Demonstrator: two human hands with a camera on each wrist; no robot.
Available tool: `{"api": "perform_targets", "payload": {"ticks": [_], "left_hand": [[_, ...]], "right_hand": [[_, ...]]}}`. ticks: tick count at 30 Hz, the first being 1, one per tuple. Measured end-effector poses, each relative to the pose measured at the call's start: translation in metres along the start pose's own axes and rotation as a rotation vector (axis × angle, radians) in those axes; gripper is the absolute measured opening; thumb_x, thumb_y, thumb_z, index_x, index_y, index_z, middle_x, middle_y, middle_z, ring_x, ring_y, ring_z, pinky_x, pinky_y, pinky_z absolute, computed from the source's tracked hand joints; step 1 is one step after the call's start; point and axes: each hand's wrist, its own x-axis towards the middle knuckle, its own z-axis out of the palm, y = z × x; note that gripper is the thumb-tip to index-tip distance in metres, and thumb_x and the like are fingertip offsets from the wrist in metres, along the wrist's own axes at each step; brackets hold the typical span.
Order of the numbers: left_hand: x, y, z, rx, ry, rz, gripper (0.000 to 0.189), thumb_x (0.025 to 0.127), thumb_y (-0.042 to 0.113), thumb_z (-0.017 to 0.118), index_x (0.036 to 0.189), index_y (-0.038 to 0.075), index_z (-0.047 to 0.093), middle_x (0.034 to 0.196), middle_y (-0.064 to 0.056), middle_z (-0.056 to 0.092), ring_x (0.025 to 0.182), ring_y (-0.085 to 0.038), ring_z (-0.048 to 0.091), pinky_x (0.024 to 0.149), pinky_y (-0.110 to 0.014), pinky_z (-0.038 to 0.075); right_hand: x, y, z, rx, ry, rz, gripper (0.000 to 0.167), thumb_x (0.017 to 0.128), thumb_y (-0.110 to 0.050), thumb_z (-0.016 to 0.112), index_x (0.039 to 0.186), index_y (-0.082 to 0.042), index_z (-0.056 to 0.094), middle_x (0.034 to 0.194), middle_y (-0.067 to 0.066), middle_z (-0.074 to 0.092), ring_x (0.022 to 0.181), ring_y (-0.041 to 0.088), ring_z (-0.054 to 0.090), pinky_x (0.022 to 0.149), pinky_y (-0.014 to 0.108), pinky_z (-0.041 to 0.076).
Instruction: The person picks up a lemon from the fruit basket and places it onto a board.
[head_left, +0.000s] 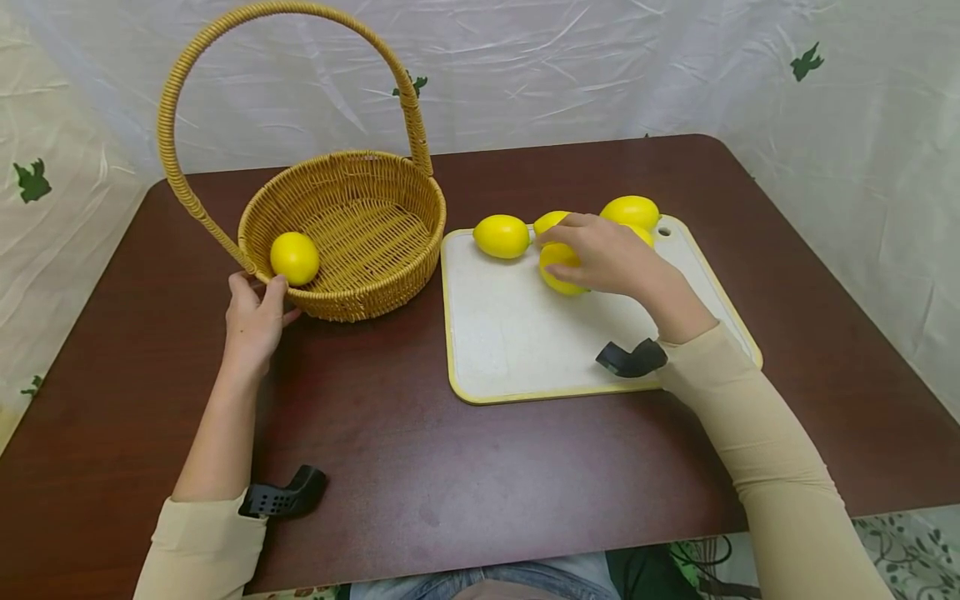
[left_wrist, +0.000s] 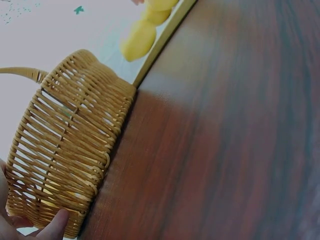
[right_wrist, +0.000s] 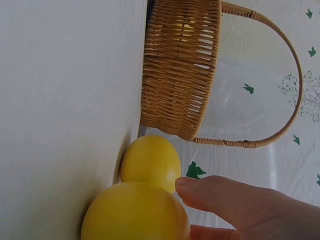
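My left hand (head_left: 253, 321) grips the near left side of a wicker basket (head_left: 367, 292), its thumb up at the rim. One yellow lemon (head_left: 295, 258) lies inside, close to that hand. In the left wrist view, fingertips (left_wrist: 59, 220) press against the woven wall. Over a white cutting board (head_left: 517, 342), my right hand (head_left: 611, 254) has its fingers and thumb curved around a lemon (head_left: 561, 279). In the right wrist view this lemon (right_wrist: 132, 215) is large and near, with the thumb (right_wrist: 200, 192) beside it and another lemon (right_wrist: 150, 160) beyond.
Several more lemons line the board's far edge, among them a left one (head_left: 502, 237) and a right one (head_left: 632, 212). The basket's tall handle (head_left: 300, 8) arches upward. A dark brown table (head_left: 420, 475) carries everything, with a white curtain (head_left: 570, 75) behind.
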Motion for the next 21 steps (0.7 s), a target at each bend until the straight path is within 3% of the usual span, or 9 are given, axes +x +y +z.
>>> {"api": "perform_targets", "payload": {"ticks": [21], "left_hand": [[-0.0007,0.0009,0.0010,0.006,0.011,0.012,0.053,0.096,0.032,0.035,0.132,-0.002,0.016,0.137,-0.022,0.026,0.124,-0.032,0.038,0.093,-0.040,0.045]], "right_hand": [[-0.0001,-0.0014,0.0004,0.005,0.014,-0.018,0.034,0.082,-0.015,0.063,0.116,-0.006,0.061,0.112,0.014,0.057,0.092,0.028,0.053,0.077,0.039,0.046]]}}
